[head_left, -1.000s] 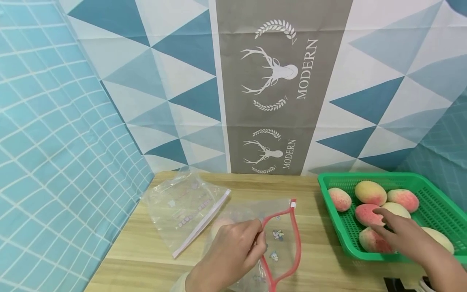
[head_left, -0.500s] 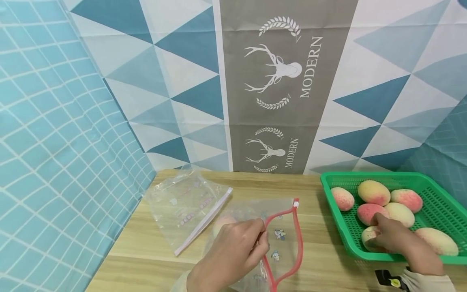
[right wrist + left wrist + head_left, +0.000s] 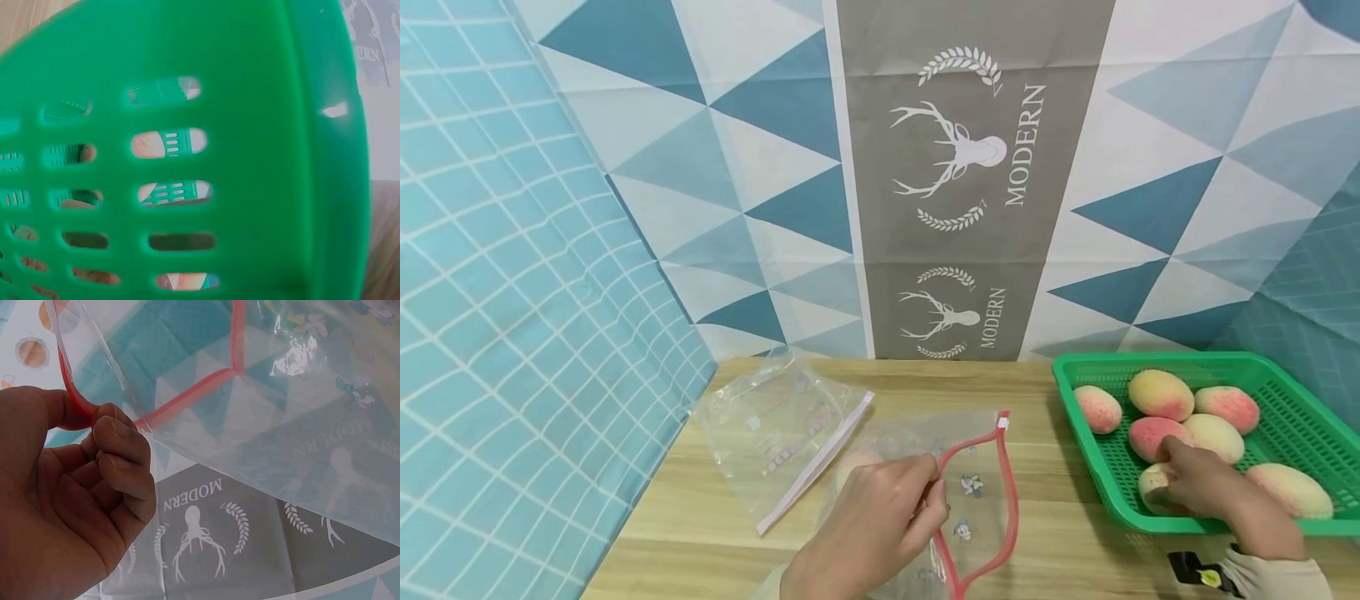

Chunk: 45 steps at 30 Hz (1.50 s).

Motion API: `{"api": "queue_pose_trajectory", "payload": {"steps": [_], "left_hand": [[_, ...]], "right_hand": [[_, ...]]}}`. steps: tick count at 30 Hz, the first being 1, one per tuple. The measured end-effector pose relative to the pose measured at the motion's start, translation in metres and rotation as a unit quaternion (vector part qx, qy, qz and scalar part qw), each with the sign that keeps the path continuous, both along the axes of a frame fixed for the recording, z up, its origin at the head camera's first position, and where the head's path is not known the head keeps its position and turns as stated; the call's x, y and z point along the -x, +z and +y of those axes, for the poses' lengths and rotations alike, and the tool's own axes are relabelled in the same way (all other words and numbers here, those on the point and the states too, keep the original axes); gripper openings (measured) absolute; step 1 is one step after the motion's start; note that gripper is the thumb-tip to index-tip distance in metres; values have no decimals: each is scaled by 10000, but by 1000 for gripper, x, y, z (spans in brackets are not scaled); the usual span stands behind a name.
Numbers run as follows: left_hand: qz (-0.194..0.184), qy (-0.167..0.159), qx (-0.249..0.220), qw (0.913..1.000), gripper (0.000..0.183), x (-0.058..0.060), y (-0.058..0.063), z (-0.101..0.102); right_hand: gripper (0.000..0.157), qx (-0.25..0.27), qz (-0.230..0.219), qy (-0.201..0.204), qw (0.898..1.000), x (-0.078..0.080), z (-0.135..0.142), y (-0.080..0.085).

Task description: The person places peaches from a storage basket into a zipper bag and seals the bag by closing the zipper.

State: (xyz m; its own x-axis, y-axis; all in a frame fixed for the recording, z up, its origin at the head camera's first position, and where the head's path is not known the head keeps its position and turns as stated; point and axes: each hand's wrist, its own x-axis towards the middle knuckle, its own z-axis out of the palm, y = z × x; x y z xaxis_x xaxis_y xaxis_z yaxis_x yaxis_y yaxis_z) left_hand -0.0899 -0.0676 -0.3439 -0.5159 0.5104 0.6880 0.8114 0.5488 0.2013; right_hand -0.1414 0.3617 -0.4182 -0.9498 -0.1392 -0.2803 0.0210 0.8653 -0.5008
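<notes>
My left hand (image 3: 880, 517) pinches the red rim of a clear zip bag (image 3: 981, 550) on the table; the bag's mouth gapes to the right. Through the plastic, partly behind that hand, shows a pale pink peach (image 3: 859, 460). In the left wrist view, the thumb and curled fingers (image 3: 119, 437) hold the red zip strip (image 3: 187, 399). Over at the green basket (image 3: 1078, 467), my right hand (image 3: 1217, 487) reaches in and grips a peach (image 3: 1152, 483) at the near left corner, partly covered by the fingers. The basket wall (image 3: 250, 156) hides this hand in the right wrist view.
Several more pink and yellow peaches, such as a yellow one (image 3: 1161, 394) and a long pale one (image 3: 1292, 490), lie in the basket. A second clear bag with a pale zip (image 3: 797, 442) lies flat at the left. Patterned cloth (image 3: 955, 167) stands behind the table.
My right hand has come down into the basket, from spread fingers above the peaches to a grip on the near left one. The left hand keeps its hold on the bag.
</notes>
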Motion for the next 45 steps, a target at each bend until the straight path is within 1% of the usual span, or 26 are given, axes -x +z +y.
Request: {"api": "queue_pose_trajectory", "payload": {"steps": [9, 12, 15, 21, 24, 28, 33, 34, 37, 39, 41, 43, 44, 45], "left_hand": [[57, -10, 45, 10000, 23, 0, -1, 0], [56, -24, 77, 10000, 22, 0, 0, -1], [40, -11, 75, 10000, 23, 0, -1, 0], [68, -3, 102, 9999, 23, 0, -1, 0], [29, -20, 139, 9999, 24, 0, -1, 1], [-91, -21, 172, 9998, 24, -1, -2, 1], [-76, -32, 166, 9998, 23, -2, -2, 1], [-80, -35, 163, 9998, 22, -2, -2, 2], [-101, -28, 163, 9998, 22, -2, -2, 2], [-150, -31, 171, 9997, 21, -2, -1, 2], [-87, -38, 185, 9998, 21, -2, -1, 2], [-26, -40, 189, 9998, 22, -2, -1, 2], [14, -48, 183, 9998, 22, -2, -1, 2], [27, -42, 188, 9998, 22, -2, -2, 3]], "right_hand": [[46, 6, 157, 141, 9998, 0, 1, 8], [46, -27, 305, 164, 9994, -2, 0, 11], [50, -128, 473, 202, 9986, -4, -1, 15], [57, -125, 825, 296, 9961, -9, -2, 21], [60, -280, 1178, 311, 9922, -12, -4, 25], [62, -496, 1801, 355, 9818, -17, -9, 32], [62, -699, 2342, 334, 9691, -22, -17, 42], [62, -735, 2485, 321, 9653, -24, -19, 44], [62, -774, 3041, 301, 9490, -30, -31, 54], [62, -568, 3521, 403, 9334, -36, -43, 62], [62, -321, 3992, 631, 9141, -44, -58, 69], [66, 62, 4257, 968, 8997, -55, -73, 78], [68, 261, 4424, 1157, 8889, -61, -80, 82], [70, 435, 4507, 1341, 8815, -67, -88, 85]]}}
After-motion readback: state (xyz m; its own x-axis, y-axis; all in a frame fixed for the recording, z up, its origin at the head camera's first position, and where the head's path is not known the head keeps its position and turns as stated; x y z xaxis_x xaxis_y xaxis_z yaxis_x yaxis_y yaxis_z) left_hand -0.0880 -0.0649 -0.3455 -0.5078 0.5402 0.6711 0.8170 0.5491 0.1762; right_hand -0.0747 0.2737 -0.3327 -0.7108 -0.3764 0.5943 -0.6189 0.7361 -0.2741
